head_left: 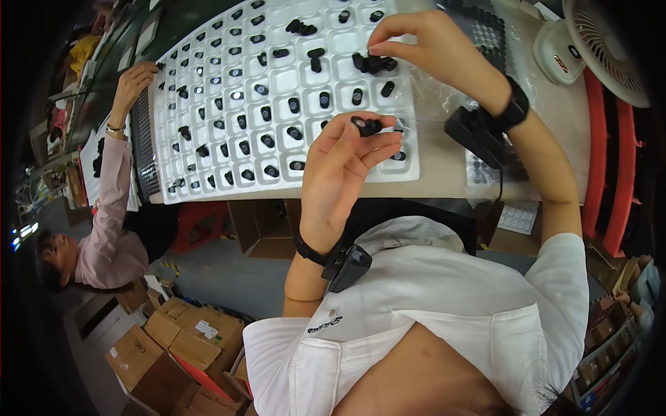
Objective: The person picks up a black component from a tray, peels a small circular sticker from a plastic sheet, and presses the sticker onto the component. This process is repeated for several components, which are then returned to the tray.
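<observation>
A white tray (409,163) with many square pockets lies across the table, small black oval parts in most of them. My left hand (333,173), palm up over the tray's near right part, holds a small black oval part (365,126) with a round end between thumb and fingers. Beyond it, my right hand (433,52) reaches in from the right with thumb and forefinger pinched together. Its fingertips are just above a cluster of black parts (374,64) in one pocket; whatever lies between them is too small to make out. Both my wrists wear black straps with small devices.
At the left, another person's hand (135,80) reaches to the tray's far left edge. A white fan (603,48) stands at the back right. Clear plastic sheets (479,177) lie right of the tray. Cardboard boxes (187,333) stack on the floor at the lower left.
</observation>
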